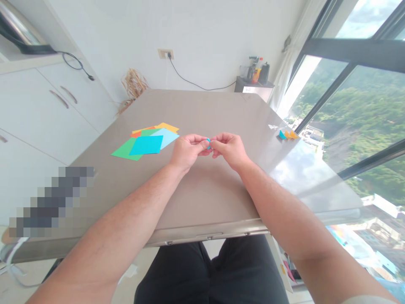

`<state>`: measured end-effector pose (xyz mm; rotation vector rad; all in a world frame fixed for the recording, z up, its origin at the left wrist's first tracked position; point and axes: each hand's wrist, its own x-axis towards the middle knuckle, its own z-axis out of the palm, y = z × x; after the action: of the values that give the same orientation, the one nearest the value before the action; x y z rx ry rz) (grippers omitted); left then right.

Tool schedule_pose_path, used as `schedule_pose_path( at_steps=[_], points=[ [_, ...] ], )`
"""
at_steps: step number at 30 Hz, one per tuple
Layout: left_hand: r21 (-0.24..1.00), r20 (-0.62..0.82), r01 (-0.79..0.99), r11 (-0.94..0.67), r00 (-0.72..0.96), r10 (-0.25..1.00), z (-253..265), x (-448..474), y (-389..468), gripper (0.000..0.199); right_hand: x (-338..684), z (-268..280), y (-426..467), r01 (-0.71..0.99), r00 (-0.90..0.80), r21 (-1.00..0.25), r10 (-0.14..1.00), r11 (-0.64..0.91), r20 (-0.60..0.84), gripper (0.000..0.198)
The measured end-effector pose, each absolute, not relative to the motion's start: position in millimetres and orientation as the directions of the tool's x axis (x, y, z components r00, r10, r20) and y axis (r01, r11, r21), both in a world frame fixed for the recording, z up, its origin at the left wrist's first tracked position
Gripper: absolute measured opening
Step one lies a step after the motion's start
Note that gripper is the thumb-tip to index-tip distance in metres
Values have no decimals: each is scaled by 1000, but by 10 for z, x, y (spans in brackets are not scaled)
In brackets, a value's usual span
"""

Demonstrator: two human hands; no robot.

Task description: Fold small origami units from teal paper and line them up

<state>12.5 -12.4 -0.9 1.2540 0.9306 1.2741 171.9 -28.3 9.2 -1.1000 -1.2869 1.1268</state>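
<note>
A small folded piece of blue paper (209, 143) is pinched between my two hands above the middle of the table; most of it is hidden by the fingers. My left hand (190, 150) is closed on its left side, thumb against fingertips. From the right, my right hand (228, 147) pinches the same piece. Left of my hands, a fanned pile of coloured paper sheets lies flat, with a bright blue sheet (146, 145) on top of green, light blue, orange and yellow ones. Several small folded paper shapes (287, 134), blue and orange, stand near the table's right edge.
The grey-brown table (202, 194) reaches toward the white wall. A pixelated dark object (53, 202) lies at its left front. Behind, bottles (257, 71) stand on a small cabinet, and a black cord (193, 83) runs to a wall socket. A large window fills the right side.
</note>
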Motion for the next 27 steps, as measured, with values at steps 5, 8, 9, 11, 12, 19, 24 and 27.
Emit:
schedule_pose_path(
  at_steps=[5, 8, 9, 11, 12, 19, 24, 27],
  points=[
    [982, 137, -163, -101, 234, 963, -19, 128, -149, 36, 1714, 92, -272, -40, -7, -989, 989, 144, 145, 9],
    [988, 134, -100, -117, 186, 973, -17, 130, -147, 33, 1708, 100, -292, 12, -17, -989, 989, 144, 144, 11],
    [990, 137, -68, -127, 173, 975, -16, 129, -143, 33, 1706, 101, -299, 43, -20, -988, 989, 147, 147, 13],
    [989, 146, -2, -148, 163, 976, -18, 124, -132, 30, 1704, 98, -306, 106, -27, -982, 988, 156, 155, 15],
    [988, 148, 23, -154, 165, 975, -21, 122, -128, 28, 1704, 94, -306, 131, -25, -978, 986, 164, 162, 16],
    [981, 150, 93, -168, 175, 973, -49, 149, -153, 21, 1683, 55, -285, 138, 18, -971, 980, 193, 198, 14],
    [955, 211, 179, -237, 149, 966, -44, 139, -158, 28, 1648, 42, -291, 107, 33, -978, 982, 179, 183, 14],
    [947, 226, 195, -254, 155, 962, -53, 120, -144, 29, 1643, 34, -292, 99, 24, -977, 981, 188, 191, 13]
  ],
)
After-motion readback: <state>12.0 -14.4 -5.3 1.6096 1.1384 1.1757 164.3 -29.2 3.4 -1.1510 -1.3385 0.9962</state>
